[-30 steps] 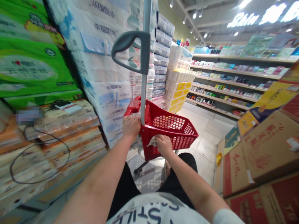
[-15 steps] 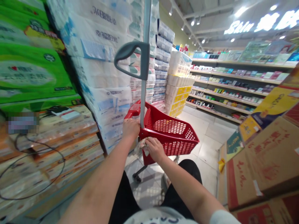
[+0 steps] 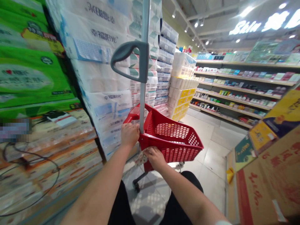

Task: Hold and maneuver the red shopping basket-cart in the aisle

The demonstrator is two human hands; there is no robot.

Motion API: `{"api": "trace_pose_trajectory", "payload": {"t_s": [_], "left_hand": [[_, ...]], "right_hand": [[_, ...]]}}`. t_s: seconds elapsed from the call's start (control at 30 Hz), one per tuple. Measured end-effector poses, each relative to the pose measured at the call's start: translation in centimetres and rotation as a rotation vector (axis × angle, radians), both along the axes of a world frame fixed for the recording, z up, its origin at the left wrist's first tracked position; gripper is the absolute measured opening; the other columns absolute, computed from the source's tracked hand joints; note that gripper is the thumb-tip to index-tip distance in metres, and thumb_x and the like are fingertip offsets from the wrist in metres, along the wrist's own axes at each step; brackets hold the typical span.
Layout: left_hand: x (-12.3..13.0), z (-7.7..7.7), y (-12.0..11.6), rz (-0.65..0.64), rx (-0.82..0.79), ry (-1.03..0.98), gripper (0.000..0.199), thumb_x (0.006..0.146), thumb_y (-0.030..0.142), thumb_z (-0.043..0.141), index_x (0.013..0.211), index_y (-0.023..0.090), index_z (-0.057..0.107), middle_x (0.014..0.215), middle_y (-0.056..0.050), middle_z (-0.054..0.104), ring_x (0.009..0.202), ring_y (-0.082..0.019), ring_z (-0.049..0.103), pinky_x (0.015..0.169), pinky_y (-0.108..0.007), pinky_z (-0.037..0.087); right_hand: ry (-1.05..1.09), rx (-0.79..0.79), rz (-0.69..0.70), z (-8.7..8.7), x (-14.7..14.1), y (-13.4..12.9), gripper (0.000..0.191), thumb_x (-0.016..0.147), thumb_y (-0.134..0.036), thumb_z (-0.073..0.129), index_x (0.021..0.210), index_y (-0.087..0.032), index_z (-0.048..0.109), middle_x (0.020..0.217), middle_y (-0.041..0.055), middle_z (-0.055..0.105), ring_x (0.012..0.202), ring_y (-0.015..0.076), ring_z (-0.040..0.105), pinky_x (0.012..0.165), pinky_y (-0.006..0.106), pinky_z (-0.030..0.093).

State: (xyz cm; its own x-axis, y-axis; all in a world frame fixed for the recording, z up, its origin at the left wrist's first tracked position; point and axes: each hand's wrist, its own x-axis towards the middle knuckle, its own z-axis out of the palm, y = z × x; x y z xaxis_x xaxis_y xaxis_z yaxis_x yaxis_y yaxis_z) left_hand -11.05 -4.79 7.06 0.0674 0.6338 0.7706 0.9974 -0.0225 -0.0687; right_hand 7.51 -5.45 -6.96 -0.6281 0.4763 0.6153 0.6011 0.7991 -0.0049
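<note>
Moved since the earlier frame: right hand [image 3: 155, 157], with crumpled pale cloth [image 3: 141, 158], along the near side wall toward the corner at the pull-bar end, and slightly lower. Little changed: left hand [image 3: 130, 134], at the foot of the grey pull-bar [image 3: 142, 97]. Meaning for the work in hand, by judgement: side wall left for the corner, opposite grip probably for steadying.

Right hand: fingers bent, narrow, pinching the cloth; fabric mottled, bunched, trailing past the corner; contact with plastic too blurred to tell. Left hand: fingers curled over red plastic just below the red grip [image 3: 132, 116]; fingertips hidden.

Item: one red shopping-basket trolley [image 3: 171, 144], plastic. Location: on pale floor tiles [image 3: 217, 137], before black-trousered knees [image 3: 188, 182], between stacked paper-roll packs [image 3: 103, 78] and cardboard cartons [image 3: 260, 178]. Standing upright, open-topped; honeycomb holes through the far wall, rows of openings through the near wall, solid panel beside the bar. Grey loop handle [image 3: 144, 62] partway up the bar. Dark castor [image 3: 136, 186] on a leg below the corner, touching the floor. Dirt on the red plastic: too small to tell.
</note>
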Motion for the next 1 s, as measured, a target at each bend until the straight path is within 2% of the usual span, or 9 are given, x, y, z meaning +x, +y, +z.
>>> {"api": "trace_pose_trajectory", "payload": {"t_s": [0.1,0.27,0.4,0.53,0.67,0.8,0.93,1.0], "left_hand": [[-0.3,-0.1,0.3,-0.003,-0.001,0.018,0.037,0.093,0.028,0.034,0.073,0.019,0.063,0.065,-0.008,0.064,0.075,-0.025,0.060,0.080,-0.041,0.033],[-0.8,0.1,0.8,0.002,-0.037,0.034,0.034,0.091,0.028,0.036,0.072,0.020,0.063,0.066,-0.008,0.065,0.075,-0.025,0.060,0.078,-0.041,0.033],[-0.7,0.4,0.9,0.004,-0.061,0.026,0.035,0.091,0.028,0.036,0.071,0.019,0.063,0.066,-0.009,0.065,0.075,-0.026,0.060,0.077,-0.041,0.032],[-0.5,0.5,0.9,-0.001,-0.063,0.015,0.034,0.090,0.027,0.036,0.072,0.019,0.064,0.068,-0.010,0.066,0.077,-0.027,0.061,0.077,-0.041,0.032],[-0.6,0.5,1.0,0.003,-0.065,0.027,0.034,0.091,0.028,0.036,0.071,0.019,0.063,0.066,-0.009,0.065,0.076,-0.027,0.060,0.075,-0.040,0.032],[-0.9,0.4,1.3,-0.008,-0.051,0.044,0.035,0.092,0.028,0.034,0.072,0.020,0.062,0.065,-0.008,0.064,0.075,-0.026,0.060,0.075,-0.040,0.033],[-1.3,0.2,1.8,-0.021,-0.035,0.042,0.032,0.092,0.027,0.035,0.074,0.020,0.061,0.065,-0.007,0.063,0.074,-0.025,0.060,0.077,-0.040,0.034],[-1.4,-0.1,2.0,-0.027,-0.021,0.034,0.031,0.091,0.028,0.035,0.074,0.020,0.060,0.065,-0.006,0.063,0.075,-0.025,0.059,0.079,-0.040,0.034]], "right_hand": [[-0.058,-0.015,-0.008,-0.3,0.8,-0.1,0.024,0.090,-0.020,0.056,0.111,-0.027,0.065,0.104,0.0042,0.062,0.095,0.0201,0.052,0.088,0.033,0.042],[0.070,0.020,-0.162,-0.2,2.5,0.1,0.028,0.090,-0.018,0.055,0.115,-0.024,0.063,0.108,0.0067,0.062,0.101,0.0223,0.050,0.092,0.038,0.037],[0.019,0.011,-0.133,-0.4,3.7,0.2,0.022,0.088,-0.017,0.057,0.107,-0.025,0.066,0.102,0.0053,0.063,0.097,0.0217,0.049,0.092,0.036,0.036],[0.071,0.046,-0.221,-0.6,4.6,0.3,0.024,0.089,-0.018,0.055,0.110,-0.023,0.065,0.100,0.0066,0.062,0.095,0.0229,0.048,0.090,0.038,0.035],[0.017,0.075,-0.137,-0.9,5.0,0.8,0.019,0.087,-0.019,0.057,0.102,-0.023,0.067,0.096,0.0062,0.062,0.092,0.0227,0.048,0.086,0.036,0.037],[0.025,0.065,-0.145,-3.0,5.9,1.3,0.019,0.087,-0.018,0.058,0.103,-0.023,0.067,0.096,0.0062,0.063,0.092,0.0224,0.049,0.087,0.036,0.037],[0.038,0.067,-0.164,-6.0,8.0,1.0,0.017,0.083,-0.012,0.059,0.090,-0.024,0.068,0.089,0.0038,0.064,0.087,0.0206,0.050,0.083,0.034,0.038],[0.118,0.093,-0.206,-6.5,9.2,0.8,0.020,0.084,-0.011,0.057,0.095,-0.024,0.068,0.091,0.0043,0.064,0.088,0.0208,0.051,0.085,0.035,0.038]]}}
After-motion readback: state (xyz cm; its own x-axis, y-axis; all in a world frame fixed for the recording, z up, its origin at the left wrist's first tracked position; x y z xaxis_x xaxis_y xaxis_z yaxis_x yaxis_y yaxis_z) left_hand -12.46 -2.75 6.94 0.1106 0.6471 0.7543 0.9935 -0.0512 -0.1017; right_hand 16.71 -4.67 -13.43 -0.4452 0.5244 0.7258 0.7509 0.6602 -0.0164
